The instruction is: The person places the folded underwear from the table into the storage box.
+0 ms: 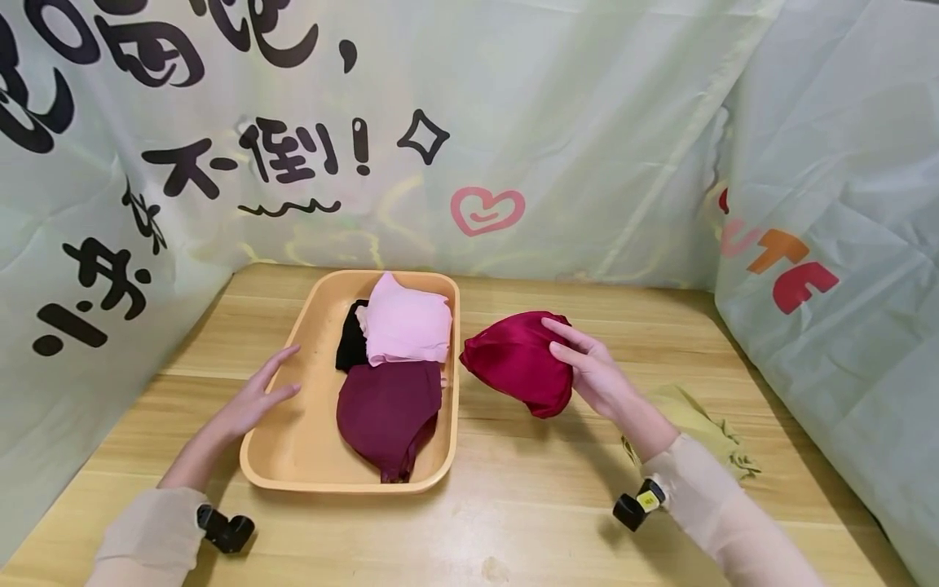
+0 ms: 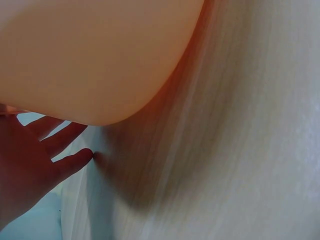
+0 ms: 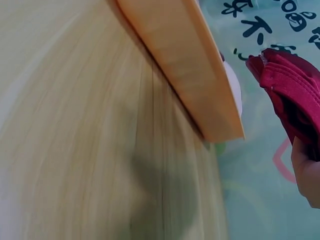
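My right hand (image 1: 600, 377) grips a folded crimson satin bra (image 1: 517, 359) by its right end, holding it up off the table to the right of a shallow orange tray (image 1: 293, 481). In the right wrist view the crimson bra (image 3: 295, 82) shows its stitched edge, with part of the hand (image 3: 307, 175) under it. At the tray's left rim my left hand (image 1: 257, 398) is spread, fingers loose and thumb apart, holding nothing. Inside the tray lie a folded dark purple bra (image 1: 389, 408), a folded pink garment (image 1: 408, 322) and a black one (image 1: 352, 338) partly hidden beneath the pink.
A yellow-green garment (image 1: 693, 420) lies on the wooden table (image 1: 513, 505) at the right, partly behind my right forearm. Pale printed curtains (image 1: 587, 147) hang along the back and both sides of the table.
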`<control>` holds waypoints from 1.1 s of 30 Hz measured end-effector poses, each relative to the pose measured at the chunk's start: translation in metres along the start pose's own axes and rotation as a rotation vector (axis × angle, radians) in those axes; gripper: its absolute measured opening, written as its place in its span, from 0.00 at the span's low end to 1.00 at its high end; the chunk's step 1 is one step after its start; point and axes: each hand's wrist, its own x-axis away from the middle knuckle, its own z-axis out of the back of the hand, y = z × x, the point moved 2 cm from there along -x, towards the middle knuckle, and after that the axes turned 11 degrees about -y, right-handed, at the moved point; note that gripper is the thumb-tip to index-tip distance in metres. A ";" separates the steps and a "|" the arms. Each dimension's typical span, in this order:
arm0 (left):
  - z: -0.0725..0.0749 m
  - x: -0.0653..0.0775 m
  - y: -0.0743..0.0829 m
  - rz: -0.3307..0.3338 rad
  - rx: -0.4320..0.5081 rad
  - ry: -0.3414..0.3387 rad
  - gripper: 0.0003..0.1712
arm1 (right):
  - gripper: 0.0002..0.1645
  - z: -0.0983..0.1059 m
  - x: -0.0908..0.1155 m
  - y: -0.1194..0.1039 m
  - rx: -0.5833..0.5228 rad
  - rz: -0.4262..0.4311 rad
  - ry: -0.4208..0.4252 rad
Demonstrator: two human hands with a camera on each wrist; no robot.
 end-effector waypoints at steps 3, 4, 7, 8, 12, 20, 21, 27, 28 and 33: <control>0.000 0.000 0.000 0.003 0.000 0.000 0.38 | 0.22 -0.007 -0.005 0.001 -0.027 0.009 -0.011; 0.000 0.000 0.000 0.004 0.001 0.000 0.37 | 0.22 -0.010 -0.007 0.001 -0.029 0.012 -0.018; 0.000 0.001 0.001 0.003 0.007 0.003 0.38 | 0.22 -0.019 -0.013 0.002 -0.036 0.014 -0.034; 0.000 0.001 0.002 0.001 0.008 0.004 0.38 | 0.22 -0.022 -0.015 0.003 -0.037 0.015 -0.041; 0.000 0.002 0.003 -0.014 0.011 0.017 0.38 | 0.23 -0.034 -0.025 0.006 -0.032 0.011 -0.071; 0.000 0.003 0.005 -0.004 0.006 0.011 0.38 | 0.29 -0.064 -0.044 0.017 0.004 -0.031 -0.130; 0.000 0.003 0.005 -0.005 0.004 0.011 0.38 | 0.30 -0.068 -0.047 0.019 0.004 -0.036 -0.136; 0.001 0.001 0.002 0.003 -0.009 0.008 0.37 | 0.30 -0.089 -0.060 0.029 0.006 -0.059 -0.185; 0.000 0.001 0.002 0.002 -0.010 0.008 0.37 | 0.30 -0.092 -0.061 0.031 0.008 -0.062 -0.191; -0.001 0.001 0.001 -0.020 -0.008 0.018 0.37 | 0.30 -0.104 -0.068 0.040 0.006 -0.080 -0.203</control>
